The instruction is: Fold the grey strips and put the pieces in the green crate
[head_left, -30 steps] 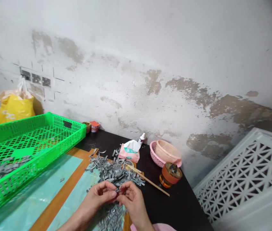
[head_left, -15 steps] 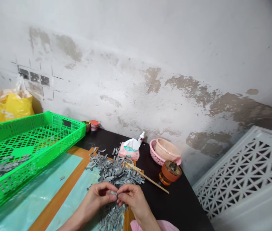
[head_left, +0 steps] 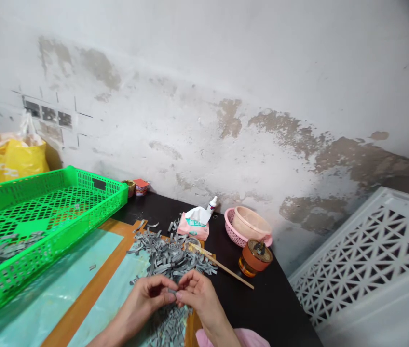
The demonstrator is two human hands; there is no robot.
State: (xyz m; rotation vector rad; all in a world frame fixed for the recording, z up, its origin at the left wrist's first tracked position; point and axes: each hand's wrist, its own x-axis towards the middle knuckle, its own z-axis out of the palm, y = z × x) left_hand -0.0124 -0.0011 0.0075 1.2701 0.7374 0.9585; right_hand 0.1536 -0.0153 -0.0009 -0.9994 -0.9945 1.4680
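Between the pinched fingertips of both hands is a small grey strip (head_left: pixel 172 291). My left hand (head_left: pixel 151 295) grips it from the left with thumb and forefinger. My right hand (head_left: pixel 197 295) meets it from the right, fingers bent and tips pressed close to the strip. Just beyond the hands lies a heap of loose grey strips (head_left: pixel 168 255). Below and partly behind the hands is a second pile of short grey pieces (head_left: pixel 170 327) on the covered table.
A green crate (head_left: pixel 70 226) holding grey pieces stands at left. Behind the heap are a tissue pack (head_left: pixel 193 230) and white bottle (head_left: pixel 212 205). Rightward lie a wooden stick (head_left: pixel 231 273), pink basket (head_left: pixel 234 235), amber jar (head_left: pixel 255 260) and white lattice panel (head_left: pixel 363 260).
The fingers of my right hand have lifted and spread slightly at the strip. The view has shifted a little; both hands remain in nearly the same place.
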